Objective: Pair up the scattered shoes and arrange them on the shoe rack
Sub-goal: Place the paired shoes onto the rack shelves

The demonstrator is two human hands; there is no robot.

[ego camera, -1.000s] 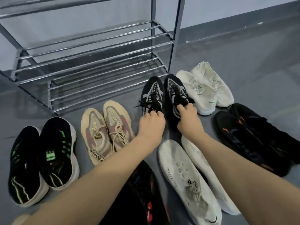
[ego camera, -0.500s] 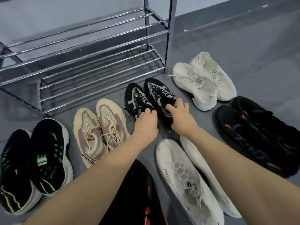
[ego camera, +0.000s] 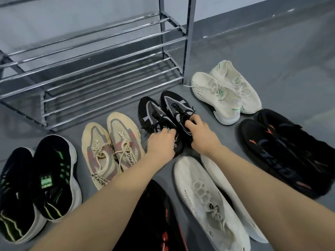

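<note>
Two black-and-grey mesh sneakers lie side by side on the grey floor in front of the chrome shoe rack (ego camera: 101, 73). My left hand (ego camera: 161, 142) grips the heel opening of the left black-grey sneaker (ego camera: 152, 113). My right hand (ego camera: 201, 134) grips the tongue and laces of the right black-grey sneaker (ego camera: 175, 105). Both toes point toward the rack, whose shelves hold no shoes.
Paired shoes ring my arms: black-green sneakers (ego camera: 36, 180) at left, beige-red sneakers (ego camera: 110, 147), white-green sneakers (ego camera: 224, 91) by the rack's right post, black-orange sneakers (ego camera: 290, 149) at right, white knit sneakers (ego camera: 213, 201) and black-red shoes (ego camera: 154, 220) nearest me.
The two black-grey sneakers have shifted left and nearer the beige pair, with my hands staying on them. The view has tilted a little.
</note>
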